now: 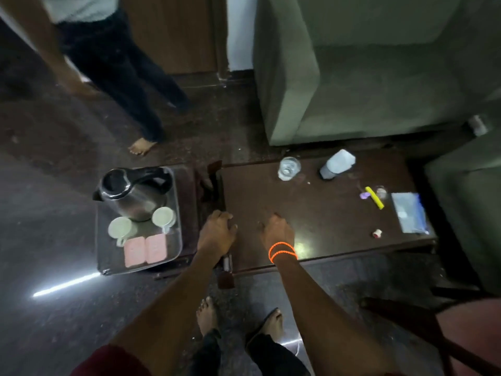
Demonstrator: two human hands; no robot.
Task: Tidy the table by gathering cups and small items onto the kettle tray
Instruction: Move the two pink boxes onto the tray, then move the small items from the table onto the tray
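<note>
A steel tray (177,240) sits on a small stand at the left. It carries a black-topped kettle (130,194), two white cups (122,229) (163,217) and two pink packets (145,249). My left hand (217,233) rests at the left edge of the dark brown table (311,221), fingers curled over the edge with nothing else in it. My right hand (276,229), with orange bands at the wrist, lies palm down on the tabletop and holds nothing. On the table stand a clear glass (288,168), a tipped white bottle (337,164), a yellow marker (374,198) and a small cap (376,233).
A blue-white plastic pouch (409,213) lies at the table's right end. A green sofa (366,77) stands behind the table and an armchair (466,199) to the right. Another person's legs (122,77) stand on the dark floor at the upper left. My feet are below the table edge.
</note>
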